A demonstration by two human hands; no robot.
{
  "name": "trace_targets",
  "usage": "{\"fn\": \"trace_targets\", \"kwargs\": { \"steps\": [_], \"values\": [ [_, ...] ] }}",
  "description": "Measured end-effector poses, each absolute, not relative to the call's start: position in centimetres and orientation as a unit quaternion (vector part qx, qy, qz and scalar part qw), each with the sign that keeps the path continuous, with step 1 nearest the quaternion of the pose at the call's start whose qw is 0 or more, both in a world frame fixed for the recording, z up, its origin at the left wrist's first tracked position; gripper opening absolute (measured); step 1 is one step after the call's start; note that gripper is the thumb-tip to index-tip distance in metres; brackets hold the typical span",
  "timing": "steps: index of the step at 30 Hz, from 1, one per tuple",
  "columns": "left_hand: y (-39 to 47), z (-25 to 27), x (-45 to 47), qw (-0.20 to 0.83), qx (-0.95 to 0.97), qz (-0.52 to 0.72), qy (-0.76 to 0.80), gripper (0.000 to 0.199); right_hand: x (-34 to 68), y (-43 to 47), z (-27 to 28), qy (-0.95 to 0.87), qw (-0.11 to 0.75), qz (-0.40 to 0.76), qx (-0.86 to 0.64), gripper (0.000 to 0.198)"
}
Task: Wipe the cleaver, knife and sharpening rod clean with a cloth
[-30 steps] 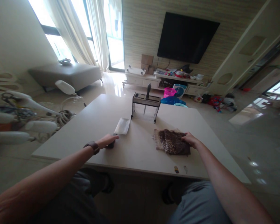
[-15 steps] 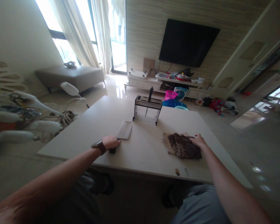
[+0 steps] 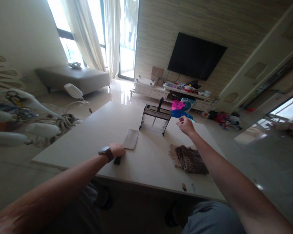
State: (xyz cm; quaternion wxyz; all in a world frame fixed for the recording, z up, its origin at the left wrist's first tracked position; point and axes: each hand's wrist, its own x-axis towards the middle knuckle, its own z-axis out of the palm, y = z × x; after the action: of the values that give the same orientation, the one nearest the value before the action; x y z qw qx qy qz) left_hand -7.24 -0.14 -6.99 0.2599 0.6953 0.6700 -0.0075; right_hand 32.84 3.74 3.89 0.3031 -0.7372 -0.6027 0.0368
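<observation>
My left hand [image 3: 117, 150], with a watch on its wrist, is closed around the black handle of a cleaver [image 3: 131, 139] lying flat on the white table. The handle's end sticks out below the hand. My right hand [image 3: 186, 125] hovers above the table to the right of a knife block [image 3: 154, 121], fingers loosely curled and apart, nothing seen in them. The block has clear sides and a dark top, and one black-handled knife [image 3: 160, 103] stands in it. A folded brown patterned cloth [image 3: 189, 159] lies below my right forearm, which covers its right part.
Two small flat items, one yellow and dark [image 3: 184, 187], lie near the table's [image 3: 88, 143] front edge. Beyond the far edge stand a blue tub [image 3: 178, 113] and a pink basket [image 3: 177, 105]. A lamp with white shades [image 3: 42, 129] is on the left.
My right hand has left the cloth and moved up and to the left, toward the knife block. My left hand stays on the cleaver's handle. The view has tilted slightly.
</observation>
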Motion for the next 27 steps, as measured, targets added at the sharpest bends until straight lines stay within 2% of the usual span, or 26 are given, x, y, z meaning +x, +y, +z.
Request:
{"fn": "trace_targets", "kwargs": {
  "steps": [5, 10, 14, 20, 25, 27],
  "values": [
    [0.4, -6.5, -8.0, 0.262, 0.704, 0.001, 0.66, 0.012, 25.9, 12.0, 9.3, -0.636, 0.333, 0.05, -0.694, 0.039],
    [0.3, -6.1, -8.9, 0.253, 0.725, -0.005, 0.641, 0.014, 21.5, 16.6, 10.5, -0.615, 0.345, 0.069, -0.705, 0.054],
    [0.1, -6.4, -9.4, 0.247, 0.738, -0.005, 0.627, 0.008, 19.9, 17.9, 10.3, -0.609, 0.338, 0.068, -0.714, 0.044],
    [0.3, -7.0, -10.0, 0.243, 0.753, 0.0, 0.612, 0.009, 19.4, 18.2, 12.3, -0.603, 0.348, 0.027, -0.718, 0.028],
    [0.3, -6.9, -9.9, 0.256, 0.748, 0.003, 0.613, 0.003, 20.4, 18.6, 17.6, -0.599, 0.385, -0.03, -0.702, 0.033],
    [0.2, -6.7, -9.8, 0.266, 0.741, 0.01, 0.617, 0.007, 21.1, 18.9, 20.2, -0.605, 0.415, -0.079, -0.675, 0.038]
  ]
}}
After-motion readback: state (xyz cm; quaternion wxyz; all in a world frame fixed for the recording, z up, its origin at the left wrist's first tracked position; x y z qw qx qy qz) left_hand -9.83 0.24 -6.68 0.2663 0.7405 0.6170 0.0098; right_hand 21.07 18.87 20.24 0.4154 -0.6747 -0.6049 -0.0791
